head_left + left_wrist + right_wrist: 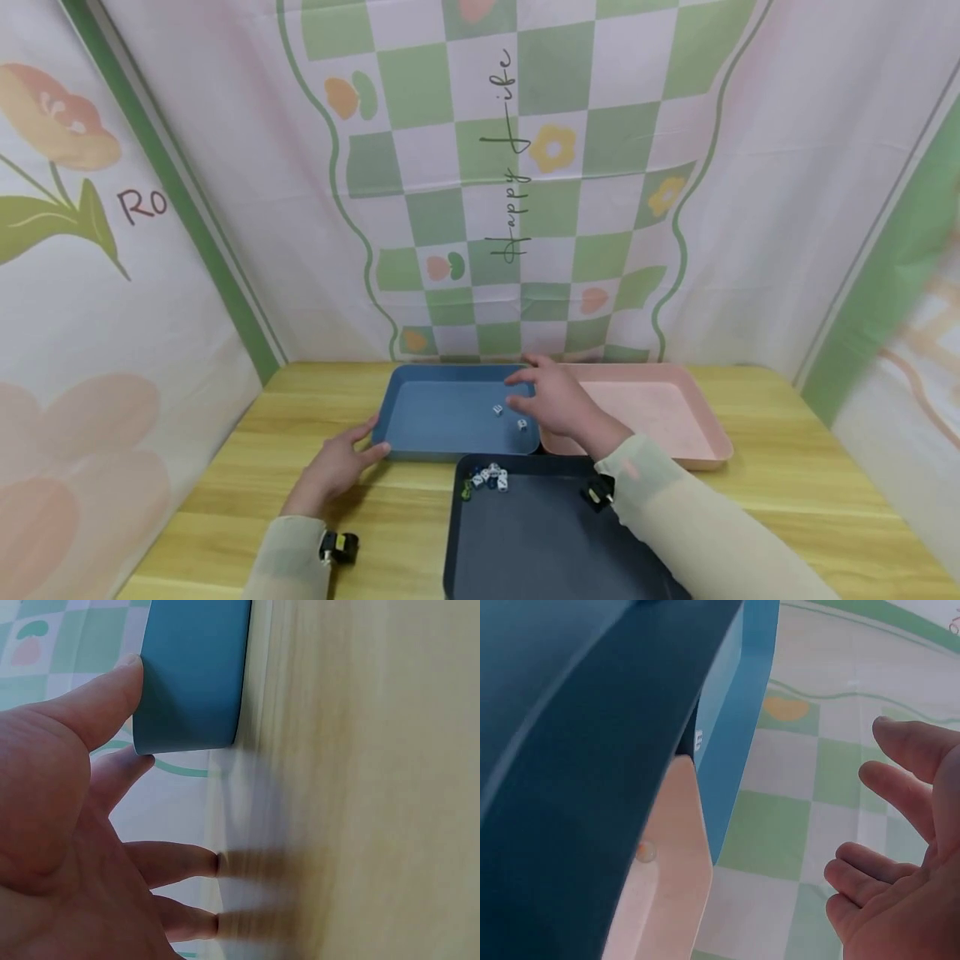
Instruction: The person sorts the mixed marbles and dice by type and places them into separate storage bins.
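Note:
My left hand (333, 468) is at the near left corner of the blue tray (435, 408). In the left wrist view its thumb (124, 682) touches the tray's wall and the index fingertip meets the corner, while the other fingers reach toward the table. Above the right end of the blue tray hovers my right hand (562, 400), its fingers spread and loosely bent with nothing between them. Below it, one white die (497, 410) and a second white die (522, 425) lie in the blue tray.
Right of the blue tray stands a pink tray (652, 408). A dark tray (547, 533) sits nearer me, with several white and dark dice (491, 477) and a small green piece (467, 490) in its far left corner. A patterned curtain (487, 208) hangs behind the table.

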{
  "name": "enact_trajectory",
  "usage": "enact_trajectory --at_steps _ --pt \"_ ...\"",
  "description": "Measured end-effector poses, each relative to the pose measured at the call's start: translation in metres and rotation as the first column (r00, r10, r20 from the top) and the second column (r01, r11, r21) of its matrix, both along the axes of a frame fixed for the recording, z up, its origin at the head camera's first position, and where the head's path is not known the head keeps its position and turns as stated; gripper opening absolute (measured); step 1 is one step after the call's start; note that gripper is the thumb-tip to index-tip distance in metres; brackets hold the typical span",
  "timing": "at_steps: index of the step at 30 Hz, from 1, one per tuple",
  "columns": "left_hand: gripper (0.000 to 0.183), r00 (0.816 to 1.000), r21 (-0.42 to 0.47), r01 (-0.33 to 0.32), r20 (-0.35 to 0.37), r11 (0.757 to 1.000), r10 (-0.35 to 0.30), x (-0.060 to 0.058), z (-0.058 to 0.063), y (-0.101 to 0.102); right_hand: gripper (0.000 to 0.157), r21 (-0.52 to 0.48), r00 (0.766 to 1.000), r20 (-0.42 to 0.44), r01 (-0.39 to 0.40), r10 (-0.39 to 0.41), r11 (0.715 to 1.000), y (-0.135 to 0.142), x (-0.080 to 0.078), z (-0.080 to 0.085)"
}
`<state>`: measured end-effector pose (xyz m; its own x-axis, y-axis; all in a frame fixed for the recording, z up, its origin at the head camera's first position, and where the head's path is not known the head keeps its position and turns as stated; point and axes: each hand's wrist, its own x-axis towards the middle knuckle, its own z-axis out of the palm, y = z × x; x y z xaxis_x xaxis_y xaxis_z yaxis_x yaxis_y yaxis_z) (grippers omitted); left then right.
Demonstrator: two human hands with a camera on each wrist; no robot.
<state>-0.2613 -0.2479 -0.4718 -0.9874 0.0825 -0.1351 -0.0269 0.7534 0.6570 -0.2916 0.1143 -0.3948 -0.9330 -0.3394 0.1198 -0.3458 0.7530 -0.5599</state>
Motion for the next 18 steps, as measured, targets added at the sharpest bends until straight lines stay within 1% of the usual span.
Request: enact_trajectory --at_steps 3,6,13,15,18 --pt "0.07 1.0 -0.003 0.003 -0.005 1.0 -0.003 0.0 -0.001 0.0 0.029 -0.04 0.999 0.014 -0.035 0.035 0.999 -0.002 0.008 -0.001" --pt "0.069 1.0 -0.002 0.006 -0.007 1.0 -0.006 0.001 0.0 0.0 0.027 -0.051 0.997 0.017 -0.068 0.069 0.996 -0.005 0.015 -0.003" --pt "0.068 1.0 0.011 0.005 -0.01 1.0 -0.005 0.001 0.0 0.001 0.024 -0.021 0.993 -0.025 -0.116 0.116 0.993 -0.009 0.027 -0.009" --pt "0.069 1.0 0.011 0.005 -0.012 1.0 -0.005 0.001 0.0 0.001 0.023 -0.017 0.988 -0.032 -0.148 0.148 0.989 -0.009 0.028 -0.013" --pt "0.069 1.0 0.01 0.004 -0.012 1.0 -0.004 0.0 0.0 0.001 0.023 0.009 0.976 -0.033 -0.217 0.217 0.976 -0.008 0.029 -0.019"
